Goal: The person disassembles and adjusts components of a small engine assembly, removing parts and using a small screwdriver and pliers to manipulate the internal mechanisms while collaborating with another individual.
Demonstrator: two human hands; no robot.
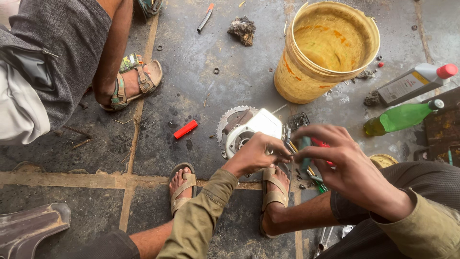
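Grey labelled bottle (pixel 414 84), green bottle (pixel 400 117)

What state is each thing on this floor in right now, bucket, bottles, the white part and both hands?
Yellow bucket: upright, open, looks empty.
Green bottle: lying down, capped.
Grey bottle: lying down, red cap on.
White casing: on the floor over a sprocket.
Left hand: fingertips pinched together beside the casing.
Right hand: fingers curled over tools.

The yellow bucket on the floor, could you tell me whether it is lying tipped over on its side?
No, the yellow bucket stands upright on the floor, its open mouth facing up.
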